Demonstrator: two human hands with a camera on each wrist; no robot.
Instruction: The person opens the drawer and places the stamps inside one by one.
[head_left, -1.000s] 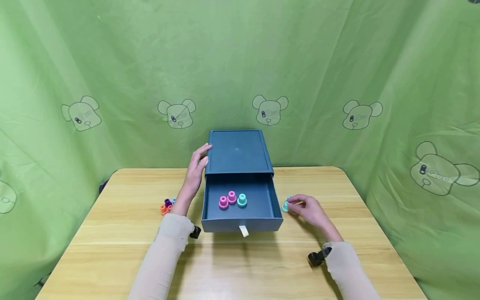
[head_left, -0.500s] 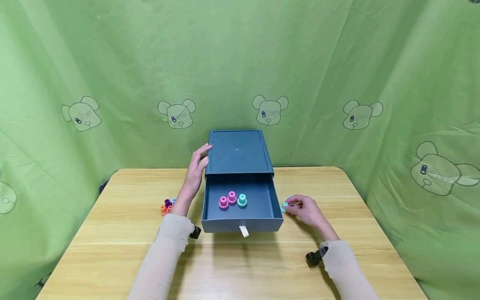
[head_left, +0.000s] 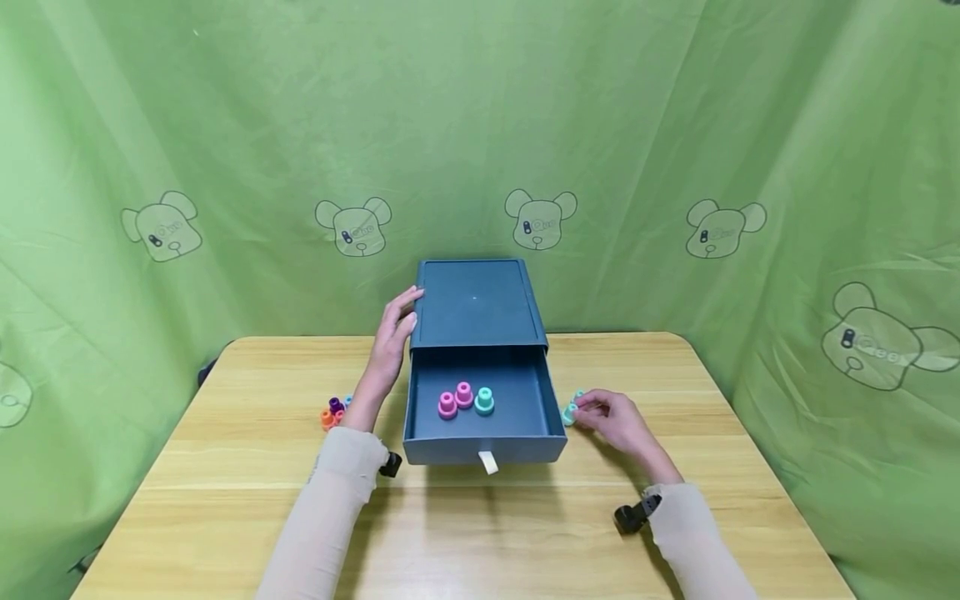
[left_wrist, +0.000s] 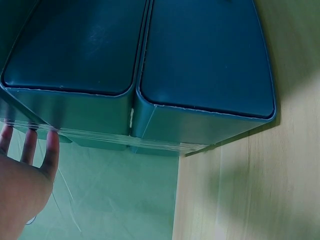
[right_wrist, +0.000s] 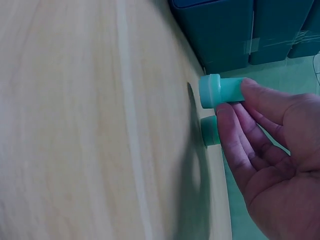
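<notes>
My left hand (head_left: 387,342) rests its extended fingers (left_wrist: 51,150) against the left side of a dark blue drawer unit (head_left: 480,304). The unit's lower drawer (head_left: 517,417) is pulled out and holds two pink pegs (head_left: 463,395) and a teal peg (head_left: 484,402). To the right of the drawer, my right hand (head_left: 615,419) pinches the stem of another teal peg (right_wrist: 231,90) between thumb and fingertips. Its wide base faces the tabletop; I cannot tell whether it touches. Just behind it stands a further teal peg (right_wrist: 210,131), partly hidden by the fingers.
Left of the drawer unit, beside the left forearm, is a cluster of orange, purple and blue pegs (head_left: 335,406), partly covered by that arm. The wooden table (head_left: 480,533) reaches back to a green curtain (head_left: 450,125). A white tab (head_left: 488,462) sticks out from the drawer's front.
My right hand and the pinched teal peg shifted slightly left, then a little back right. The left hand, the drawer and the pegs in it have stayed put.
</notes>
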